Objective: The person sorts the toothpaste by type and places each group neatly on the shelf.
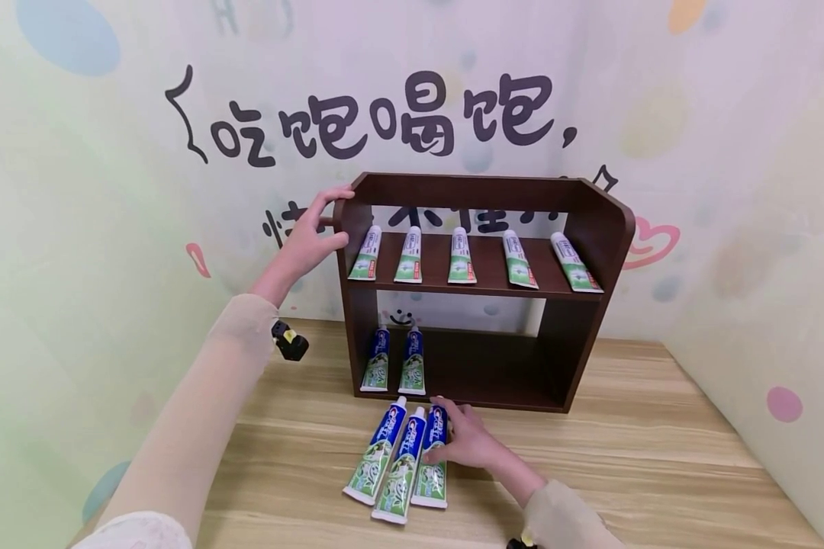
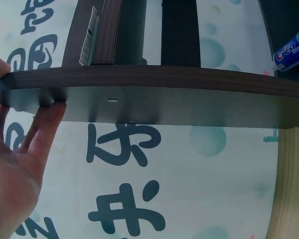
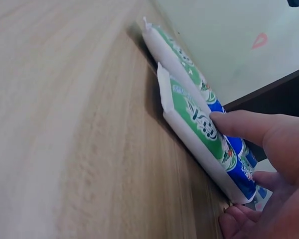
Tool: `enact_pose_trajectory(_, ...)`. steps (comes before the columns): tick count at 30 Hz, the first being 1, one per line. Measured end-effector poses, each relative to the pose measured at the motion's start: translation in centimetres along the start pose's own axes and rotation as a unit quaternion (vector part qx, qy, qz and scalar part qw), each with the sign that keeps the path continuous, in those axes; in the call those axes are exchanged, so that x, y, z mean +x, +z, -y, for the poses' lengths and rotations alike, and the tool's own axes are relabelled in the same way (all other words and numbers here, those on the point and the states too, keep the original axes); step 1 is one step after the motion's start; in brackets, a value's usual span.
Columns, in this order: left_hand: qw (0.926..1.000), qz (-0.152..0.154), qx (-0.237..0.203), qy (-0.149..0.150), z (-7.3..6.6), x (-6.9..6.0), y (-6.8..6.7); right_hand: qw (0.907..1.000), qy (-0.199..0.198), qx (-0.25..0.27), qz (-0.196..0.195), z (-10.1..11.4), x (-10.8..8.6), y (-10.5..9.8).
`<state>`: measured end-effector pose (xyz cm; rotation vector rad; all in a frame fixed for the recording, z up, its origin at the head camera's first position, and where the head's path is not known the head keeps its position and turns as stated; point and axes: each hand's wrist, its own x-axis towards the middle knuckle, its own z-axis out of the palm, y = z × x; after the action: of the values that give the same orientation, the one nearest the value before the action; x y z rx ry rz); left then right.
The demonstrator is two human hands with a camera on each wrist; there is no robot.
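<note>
My left hand [image 1: 305,245] grips the left side panel of a dark brown two-tier shelf [image 1: 470,290]. In the left wrist view, the thumb is on one face of the panel [image 2: 154,102] and the fingertips press the other. My right hand [image 1: 474,442] holds the rightmost of three blue and green toothpaste tubes [image 1: 431,480] on the table before the shelf. In the right wrist view, the thumb lies across this tube's label and the other fingers curl near its cap end, which they partly hide. Two more toothpaste tubes [image 1: 382,442] lie just left of it.
Several white and green tubes [image 1: 462,259] lean in a row on the upper tier. Two blue and green tubes [image 1: 413,362] stand at the left of the lower tier. The wooden table [image 1: 645,442] meets a wall [image 1: 728,229] with lettering behind the shelf.
</note>
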<state>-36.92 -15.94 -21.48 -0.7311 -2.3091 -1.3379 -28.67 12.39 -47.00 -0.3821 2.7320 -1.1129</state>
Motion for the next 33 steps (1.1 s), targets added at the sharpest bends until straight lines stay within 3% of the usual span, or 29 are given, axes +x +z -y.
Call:
enact_pose_trajectory(7,1.0000,-0.003,-0.001,-0.001,0.2,0.2,0.0,0.9998,-0.005,-0.006,0.017,-0.1,0.2,-0.3)
enact_pose_trajectory(17,1.0000,-0.002,0.000,0.000,0.0,0.2,0.2,0.9969,-0.010,0.019,0.076,-0.8,0.5,-1.5)
enact_pose_trajectory(26,1.0000,-0.003,-0.003,0.005,-0.2,0.0,0.1,0.9988,-0.012,-0.007,0.047,-0.1,0.2,-0.8)
enact_pose_trajectory(33,1.0000,-0.004,-0.002,0.001,-0.1,0.0,0.1,0.9989,-0.021,0.013,0.040,0.1,0.0,-0.3)
